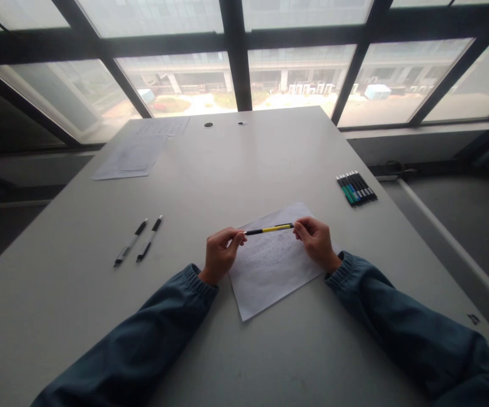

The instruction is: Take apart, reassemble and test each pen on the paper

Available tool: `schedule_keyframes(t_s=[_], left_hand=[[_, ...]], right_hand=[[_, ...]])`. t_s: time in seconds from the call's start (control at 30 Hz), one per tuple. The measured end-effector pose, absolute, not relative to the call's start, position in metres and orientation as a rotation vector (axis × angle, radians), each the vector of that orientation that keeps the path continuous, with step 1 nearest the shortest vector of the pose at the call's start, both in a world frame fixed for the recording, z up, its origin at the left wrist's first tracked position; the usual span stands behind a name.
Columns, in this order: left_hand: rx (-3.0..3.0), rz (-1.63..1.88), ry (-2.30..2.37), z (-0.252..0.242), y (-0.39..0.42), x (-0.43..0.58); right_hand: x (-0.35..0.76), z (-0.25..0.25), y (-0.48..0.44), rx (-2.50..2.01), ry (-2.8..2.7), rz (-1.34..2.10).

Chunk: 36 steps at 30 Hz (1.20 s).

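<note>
A yellow and black pen point(269, 229) is held level between both hands, just above a white sheet of paper point(269, 271) with faint marks on it. My left hand point(221, 253) is closed in a pinch on the pen's left tip. My right hand point(316, 240) is closed around the pen's right end. Both forearms in dark blue sleeves rest on the grey table point(210, 186).
Two black and white pens point(139, 240) lie side by side at the left. A row of several dark and teal markers point(356, 188) lies at the right near the table edge. More paper sheets point(136, 152) sit at the far left. Windows stand behind the table.
</note>
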<state>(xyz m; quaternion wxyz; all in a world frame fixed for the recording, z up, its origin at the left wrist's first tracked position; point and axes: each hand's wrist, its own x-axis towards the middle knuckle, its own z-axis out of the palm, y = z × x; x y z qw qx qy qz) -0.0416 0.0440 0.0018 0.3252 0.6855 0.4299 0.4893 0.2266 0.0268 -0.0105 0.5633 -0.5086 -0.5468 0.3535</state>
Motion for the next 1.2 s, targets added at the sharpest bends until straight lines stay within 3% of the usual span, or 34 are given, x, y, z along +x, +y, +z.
schedule_keyframes(t_s=[1.2], left_hand=[[1.792, 1.248, 1.151, 0.0084, 0.0419, -0.0401]], right_hand=[[0.2251, -0.0071, 0.0254, -1.193, -1.312, 0.844]])
